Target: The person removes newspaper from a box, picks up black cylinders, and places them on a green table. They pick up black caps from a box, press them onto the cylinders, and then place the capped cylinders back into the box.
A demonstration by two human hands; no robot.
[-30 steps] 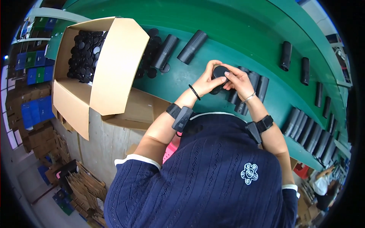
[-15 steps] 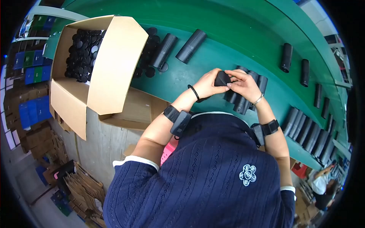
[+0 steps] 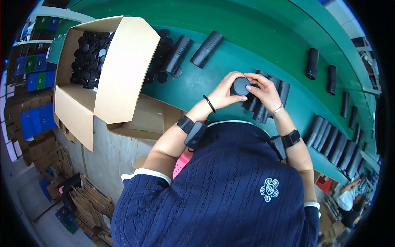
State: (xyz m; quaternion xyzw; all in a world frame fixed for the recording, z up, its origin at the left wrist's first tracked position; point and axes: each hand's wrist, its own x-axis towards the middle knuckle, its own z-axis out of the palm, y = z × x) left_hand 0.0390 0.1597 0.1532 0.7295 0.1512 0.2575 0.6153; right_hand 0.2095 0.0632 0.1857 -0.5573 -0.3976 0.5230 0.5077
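Both my hands hold one black tube [image 3: 240, 87] end-on over the green table [image 3: 230, 37], its round end facing me. My left hand [image 3: 227, 91] wraps the tube's left side. My right hand [image 3: 265, 90] closes on its right side, fingertips on the rim. Just under and right of my hands lie several more black tubes [image 3: 263, 105] in a cluster. Two longer ribbed black tubes [image 3: 207, 49] lie up and left of my hands.
An open cardboard box [image 3: 123, 70] full of black caps [image 3: 88, 57] stands at the left table edge. Loose caps [image 3: 160, 66] lie beside it. More black tubes [image 3: 335, 142] line the right side. Stacked cartons [image 3: 90, 201] sit on the floor below left.
My hands and the tube have shifted slightly down and left of where they were; the tube's round end now faces me more squarely. The grip stays the same.
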